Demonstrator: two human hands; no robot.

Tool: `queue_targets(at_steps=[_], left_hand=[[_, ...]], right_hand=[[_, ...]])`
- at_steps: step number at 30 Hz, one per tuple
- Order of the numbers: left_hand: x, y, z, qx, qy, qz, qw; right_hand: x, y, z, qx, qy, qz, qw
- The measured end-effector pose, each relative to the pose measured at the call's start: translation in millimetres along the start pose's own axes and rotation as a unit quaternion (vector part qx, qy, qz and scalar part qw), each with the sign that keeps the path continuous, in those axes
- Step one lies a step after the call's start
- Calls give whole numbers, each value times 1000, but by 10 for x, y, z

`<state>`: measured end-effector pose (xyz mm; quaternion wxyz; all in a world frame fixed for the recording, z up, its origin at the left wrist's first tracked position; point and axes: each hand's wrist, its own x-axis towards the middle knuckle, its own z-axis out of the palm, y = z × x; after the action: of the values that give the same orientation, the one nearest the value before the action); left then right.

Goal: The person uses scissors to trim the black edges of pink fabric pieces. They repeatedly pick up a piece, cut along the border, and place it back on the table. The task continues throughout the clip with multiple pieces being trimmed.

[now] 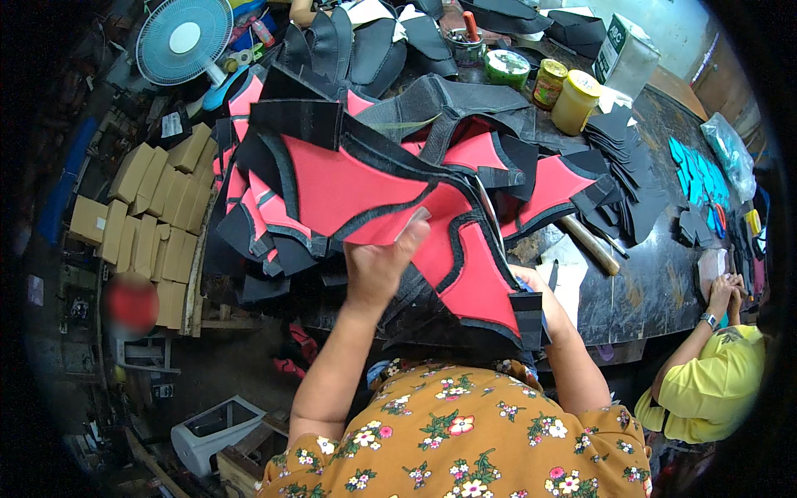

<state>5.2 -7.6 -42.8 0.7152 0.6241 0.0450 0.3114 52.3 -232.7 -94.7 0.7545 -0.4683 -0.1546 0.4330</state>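
A large pink-and-black shoe upper (349, 187) with black edging spreads before me, held up above the table. My left hand (378, 270) is closed on its near edge, the thumb lying on the pink face. My right hand (548, 303) is curled at the right edge of the material, its fingers mostly hidden behind the pink flap. A bit of blue shows at those fingers, and a thin pale strip runs up behind the flap; what the hand holds is unclear. More pink-and-black uppers (552, 191) lie heaped behind and to both sides.
On the dark table (656, 286) lie a wooden-handled tool (594, 249), stacked black pieces (627, 178), a yellow jar (574, 104), a green tub (506, 68) and a metal can (627, 54). A fan (184, 41) and tan boxes (154, 187) stand left. A co-worker in yellow (706, 373) works at right.
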Motion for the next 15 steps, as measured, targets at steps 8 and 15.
queue_targets(at_steps=[8,15], left_hand=[[161,66,-24,208,22,119,971],[134,121,-64,239,-1,100,966]], right_hand=[[70,21,24,-202,17,-73,976],[54,13,64,-122,29,-27,992]])
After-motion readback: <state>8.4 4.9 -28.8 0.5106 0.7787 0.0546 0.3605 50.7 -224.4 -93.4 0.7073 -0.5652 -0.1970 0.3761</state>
